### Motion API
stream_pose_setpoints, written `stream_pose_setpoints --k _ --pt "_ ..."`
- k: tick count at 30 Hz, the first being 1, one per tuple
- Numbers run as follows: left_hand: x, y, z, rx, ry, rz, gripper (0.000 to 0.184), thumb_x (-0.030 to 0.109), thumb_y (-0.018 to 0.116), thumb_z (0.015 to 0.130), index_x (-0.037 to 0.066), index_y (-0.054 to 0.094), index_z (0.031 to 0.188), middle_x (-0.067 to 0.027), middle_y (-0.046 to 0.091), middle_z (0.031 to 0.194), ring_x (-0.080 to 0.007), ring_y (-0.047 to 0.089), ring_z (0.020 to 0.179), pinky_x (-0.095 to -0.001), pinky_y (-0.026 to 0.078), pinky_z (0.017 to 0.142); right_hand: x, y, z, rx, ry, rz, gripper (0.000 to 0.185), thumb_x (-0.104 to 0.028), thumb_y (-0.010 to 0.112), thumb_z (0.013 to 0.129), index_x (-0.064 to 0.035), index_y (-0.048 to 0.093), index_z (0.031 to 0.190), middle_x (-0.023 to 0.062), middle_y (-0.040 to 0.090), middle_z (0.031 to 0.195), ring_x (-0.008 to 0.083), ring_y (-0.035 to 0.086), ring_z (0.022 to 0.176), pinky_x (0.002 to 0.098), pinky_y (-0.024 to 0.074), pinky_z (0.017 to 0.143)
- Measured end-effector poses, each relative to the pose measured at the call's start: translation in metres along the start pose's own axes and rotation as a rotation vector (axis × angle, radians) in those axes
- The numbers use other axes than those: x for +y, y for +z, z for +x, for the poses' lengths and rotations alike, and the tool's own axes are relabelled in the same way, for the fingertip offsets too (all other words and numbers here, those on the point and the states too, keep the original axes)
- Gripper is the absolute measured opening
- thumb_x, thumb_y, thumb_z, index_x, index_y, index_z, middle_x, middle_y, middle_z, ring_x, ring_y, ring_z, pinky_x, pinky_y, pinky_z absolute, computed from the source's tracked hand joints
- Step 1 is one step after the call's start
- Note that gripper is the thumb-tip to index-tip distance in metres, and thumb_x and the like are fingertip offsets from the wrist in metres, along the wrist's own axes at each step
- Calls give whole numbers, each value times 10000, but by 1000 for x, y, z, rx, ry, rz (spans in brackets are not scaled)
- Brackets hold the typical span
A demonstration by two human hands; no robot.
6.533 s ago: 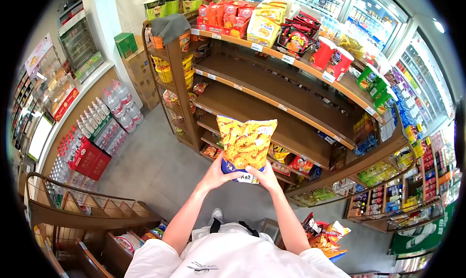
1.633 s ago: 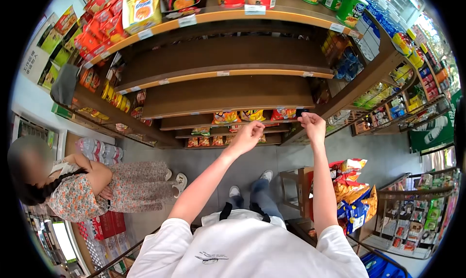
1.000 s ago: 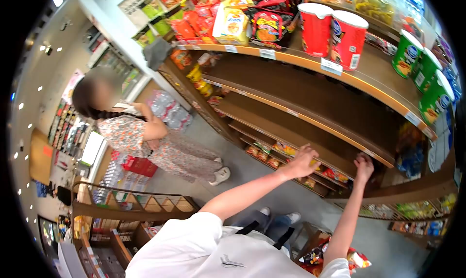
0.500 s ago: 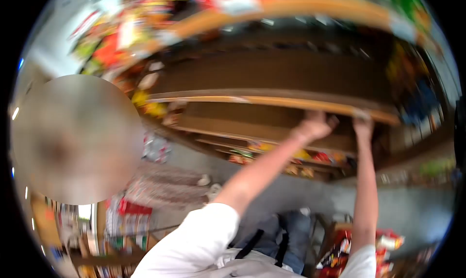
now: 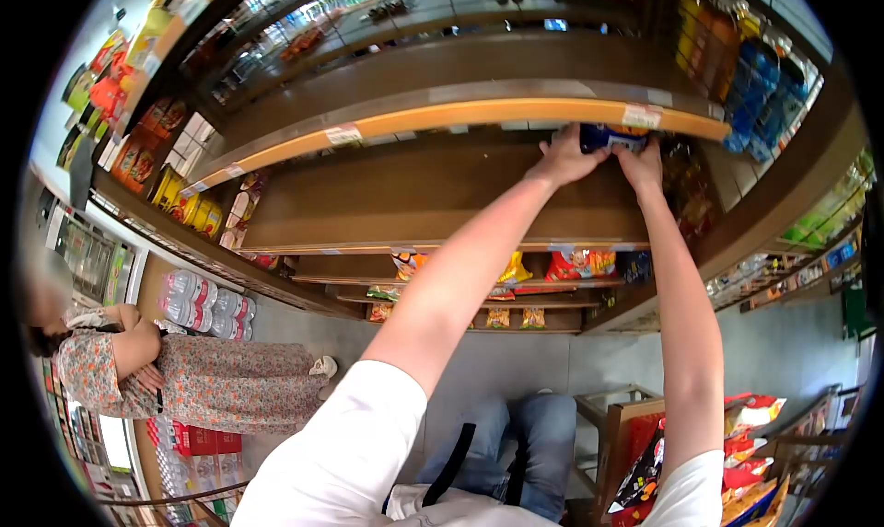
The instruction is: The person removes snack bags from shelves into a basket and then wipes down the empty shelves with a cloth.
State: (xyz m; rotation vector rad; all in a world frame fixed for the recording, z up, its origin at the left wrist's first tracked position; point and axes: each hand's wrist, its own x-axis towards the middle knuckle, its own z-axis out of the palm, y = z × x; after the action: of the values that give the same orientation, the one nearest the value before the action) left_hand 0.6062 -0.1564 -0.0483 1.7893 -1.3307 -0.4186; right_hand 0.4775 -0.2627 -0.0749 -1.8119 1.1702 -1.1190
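Note:
A dark blue snack bag (image 5: 600, 138) is gripped between both hands, at the right end of a brown shelf (image 5: 414, 196). My left hand (image 5: 565, 161) is closed on its left side. On its lower right edge, my right hand (image 5: 642, 165) is closed too. The bag's upper part is partly hidden under the orange-edged shelf (image 5: 479, 111) above, which carries white price labels. Below my forearms, a red snack bag (image 5: 580, 265) and a yellow one (image 5: 516, 268) rest on a lower shelf.
Bottles of blue drink (image 5: 755, 90) stand at the upper right. A person in a floral dress (image 5: 239, 380) stands at the left with folded arms, near packs of water bottles (image 5: 204, 301). At lower right is a box (image 5: 635, 421) with colourful snack bags (image 5: 741, 453).
The view has steadied from blur and shifted along the shelves. My hands now show higher in the view, both closed on the blue snack bag, which could not be made out before.

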Motion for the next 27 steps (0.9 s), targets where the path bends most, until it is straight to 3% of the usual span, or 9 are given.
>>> stream_pose_setpoints --k 5,7,10,13,15,19,23,25,27 --pt "-11 -4 -4 77 2 -58 667 440 725 771 90 509 1297 -207 550 1281 -366 500 1232 -426 398 1024 -20 -8 -17 34 45 23 779 -367 782 702 -4 460 1312 244 584 1234 358 535 1199 387 403 1014" --pt "-10 -11 -15 60 28 -169 504 336 720 830 39 564 1206 -180 618 1141 -260 597 1039 -380 465 889 -22 -5 -24 145 -69 -45 683 -332 791 716 -15 508 1251 209 615 1187 334 580 1132 383 422 982" --pt "-12 -12 -39 107 112 -321 515 327 702 868 -31 541 1201 -136 644 1078 -180 614 932 -326 494 796 -80 -27 -57 -118 16 75 534 -267 751 758 2 561 1178 215 633 1162 309 608 1106 363 457 928" --pt "7 -29 -78 223 -125 -418 601 382 685 874 -58 495 1238 -162 668 994 -195 636 896 -331 518 772 -85 -21 -72 6 -192 -482 601 -419 736 754 -26 585 1183 202 653 1151 337 603 1123 377 455 951" --pt "39 -59 -113 265 -243 -475 585 471 691 845 -40 541 1087 -118 644 875 -183 610 799 -333 504 665 -113 -38 -77 -367 12 -177 699 -500 724 743 -24 560 1228 213 643 1167 384 601 1105 405 462 948" --pt "64 -98 -172 215 -472 -269 633 609 683 783 3 504 791 -97 537 690 -188 492 629 -342 408 544 -155 -50 -118 -473 93 -12 697 -491 775 737 20 535 1146 210 679 988 290 669 921 383 513 824" --pt "81 -127 -233 235 -503 -314 608 590 694 786 3 537 775 -20 464 644 -135 420 593 -312 321 490 -161 -53 -155 -733 247 157 445 -361 784 801 -31 507 912 34 589 819 100 542 732 269 469 629" --pt "80 -130 -263 295 -457 -500 550 556 683 811 17 577 823 9 450 638 -105 407 581 -303 309 485 -184 -61 -173 -879 316 138 422 -335 783 806 -29 520 930 39 604 828 101 561 751 270 478 651" --pt "82 -144 -294 248 -531 -344 543 548 686 813 14 603 870 11 452 641 -105 406 579 -302 309 487 -177 -55 -186 -1003 322 121 460 -311 804 783 -1 567 1026 69 650 925 122 605 808 277 500 725"
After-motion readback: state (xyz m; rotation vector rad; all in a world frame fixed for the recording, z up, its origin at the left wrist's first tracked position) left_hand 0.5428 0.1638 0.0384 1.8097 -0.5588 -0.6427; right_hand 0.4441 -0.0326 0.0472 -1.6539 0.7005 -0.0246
